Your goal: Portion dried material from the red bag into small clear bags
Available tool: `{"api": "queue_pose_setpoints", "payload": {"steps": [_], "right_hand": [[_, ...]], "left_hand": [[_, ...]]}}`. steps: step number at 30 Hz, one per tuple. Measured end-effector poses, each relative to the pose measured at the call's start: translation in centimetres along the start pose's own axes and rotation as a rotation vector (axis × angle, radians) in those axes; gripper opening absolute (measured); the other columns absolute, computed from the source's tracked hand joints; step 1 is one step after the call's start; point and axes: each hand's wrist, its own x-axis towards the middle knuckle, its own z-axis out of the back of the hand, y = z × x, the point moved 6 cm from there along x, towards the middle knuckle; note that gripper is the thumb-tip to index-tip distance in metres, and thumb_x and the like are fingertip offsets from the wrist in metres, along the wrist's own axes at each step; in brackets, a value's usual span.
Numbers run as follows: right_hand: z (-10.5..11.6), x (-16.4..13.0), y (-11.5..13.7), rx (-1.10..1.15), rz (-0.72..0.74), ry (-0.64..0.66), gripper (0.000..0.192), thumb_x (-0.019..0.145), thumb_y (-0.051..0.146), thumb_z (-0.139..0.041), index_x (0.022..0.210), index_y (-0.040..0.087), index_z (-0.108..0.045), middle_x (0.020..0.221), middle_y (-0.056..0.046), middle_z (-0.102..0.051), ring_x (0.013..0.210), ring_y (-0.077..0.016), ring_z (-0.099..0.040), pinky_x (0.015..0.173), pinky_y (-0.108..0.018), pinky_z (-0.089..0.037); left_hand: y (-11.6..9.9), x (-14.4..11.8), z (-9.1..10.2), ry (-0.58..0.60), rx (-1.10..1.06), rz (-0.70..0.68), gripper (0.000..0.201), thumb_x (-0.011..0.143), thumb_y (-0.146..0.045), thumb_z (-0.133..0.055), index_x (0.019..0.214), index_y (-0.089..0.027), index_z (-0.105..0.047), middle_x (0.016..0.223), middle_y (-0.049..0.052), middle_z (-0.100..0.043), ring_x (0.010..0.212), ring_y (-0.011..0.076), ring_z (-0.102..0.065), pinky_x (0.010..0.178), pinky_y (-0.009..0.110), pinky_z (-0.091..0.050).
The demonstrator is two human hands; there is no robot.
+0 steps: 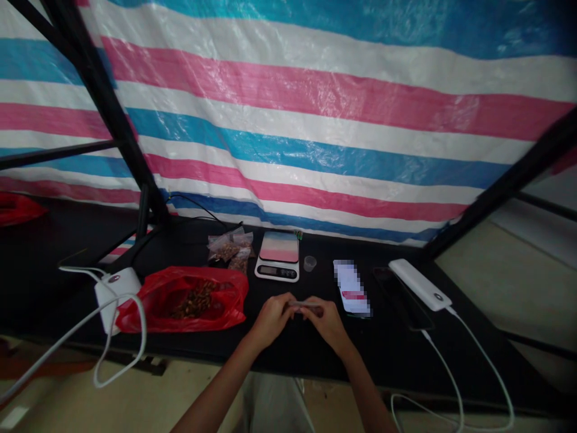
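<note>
**Both hands hold a small packet in front of the scale**

The left hand (270,317) and the right hand (328,322) meet over the black counter (288,349), just in front of the digital scale (278,257). Between them they hold a small thin packet (305,305), which lies level and looks transparent. The fingers of each hand are pinched together on one end of the packet; what is inside it is too small to tell.

To the left of the scale lies an open red plastic bag (189,299) with brown pieces inside. Just beside the scale, also on its left, are small clear bags (231,248) with similar brown content. To the right of the scale stands a small clear cup (309,263). Further right of the scale lie a white power bank (419,284) with a cable, and a dark phone (396,294) beside it. Far to the left of the scale sits a white device (115,291) with white cables.
</note>
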Motion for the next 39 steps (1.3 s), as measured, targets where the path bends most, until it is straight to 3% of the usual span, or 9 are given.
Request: {"api": "queue_pose_setpoints", "payload": {"steps": [5, 9, 14, 21, 27, 33, 39], "right_hand": [[0.2, 0.1, 0.5, -0.047, 0.013, -0.018, 0.015, 0.075, 0.024, -0.054, 0.07, 0.017, -0.066, 0.058, -0.001, -0.064, 0.051, -0.0126, -0.057, 0.049, -0.021, -0.04], [0.4, -0.1, 1.0, -0.101, 0.053, -0.068, 0.019, 0.071, 0.014, -0.047, 0.07, 0.019, -0.065, 0.057, 0.001, -0.064, 0.056, -0.0135, -0.06, 0.055, -0.022, -0.043], [0.2, 0.1, 0.1, 0.078, -0.043, -0.075, 0.014, 0.075, 0.023, -0.05, 0.076, 0.018, -0.062, 0.059, -0.001, -0.066, 0.046, -0.0126, -0.058, 0.048, -0.022, -0.044], [-0.1, -0.2, 0.1, 0.08, -0.052, -0.034, 0.019, 0.077, 0.034, -0.053, 0.072, 0.016, -0.06, 0.057, -0.001, -0.064, 0.039, -0.0101, -0.052, 0.04, -0.02, -0.039], [0.1, -0.2, 0.3, -0.026, -0.015, -0.068, 0.021, 0.078, 0.035, -0.053, 0.073, 0.017, -0.062, 0.055, 0.0, -0.063, 0.041, -0.0111, -0.053, 0.039, -0.02, -0.037], [-0.2, 0.1, -0.2, 0.013, -0.023, -0.034, 0.025, 0.079, 0.039, -0.053, 0.077, 0.017, -0.064, 0.056, -0.001, -0.064, 0.04, -0.0107, -0.052, 0.037, -0.02, -0.036], [0.2, 0.0, 0.1, 0.01, -0.01, -0.07, 0.024, 0.078, 0.038, -0.054, 0.069, 0.017, -0.063, 0.054, 0.0, -0.062, 0.04, -0.0105, -0.05, 0.041, -0.021, -0.036]], "left_hand": [[-0.3, -0.2, 0.3, -0.019, 0.064, 0.02, 0.017, 0.081, -0.016, -0.042, 0.077, -0.019, -0.058, 0.068, 0.0, -0.061, 0.067, 0.0137, -0.057, 0.064, 0.021, -0.037], [-0.9, -0.5, 0.6, -0.039, 0.118, 0.001, 0.023, 0.076, -0.008, -0.041, 0.085, -0.021, -0.058, 0.079, 0.0, -0.063, 0.075, 0.0139, -0.059, 0.066, 0.021, -0.037], [-1.0, -0.5, 1.1, -0.105, 0.151, 0.002, 0.022, 0.079, -0.01, -0.039, 0.086, -0.021, -0.057, 0.078, 0.0, -0.063, 0.075, 0.0138, -0.059, 0.067, 0.022, -0.036], [-0.2, 0.0, 0.5, -0.013, 0.062, 0.005, 0.024, 0.084, -0.035, -0.047, 0.076, -0.018, -0.062, 0.068, 0.001, -0.063, 0.065, 0.0142, -0.057, 0.06, 0.021, -0.037], [-0.8, -0.3, 0.7, -0.014, 0.062, -0.008, 0.026, 0.085, -0.036, -0.045, 0.077, -0.018, -0.062, 0.066, 0.001, -0.063, 0.062, 0.0139, -0.057, 0.059, 0.021, -0.036], [-0.1, -0.2, 0.8, -0.061, 0.095, 0.043, 0.026, 0.082, -0.036, -0.049, 0.07, -0.018, -0.064, 0.065, 0.001, -0.064, 0.059, 0.0136, -0.055, 0.057, 0.021, -0.035], [-0.6, -0.2, 0.9, -0.072, 0.06, 0.019, 0.018, 0.081, -0.031, -0.052, 0.079, -0.019, -0.066, 0.064, -0.001, -0.064, 0.061, 0.0127, -0.057, 0.059, 0.02, -0.037]]}}
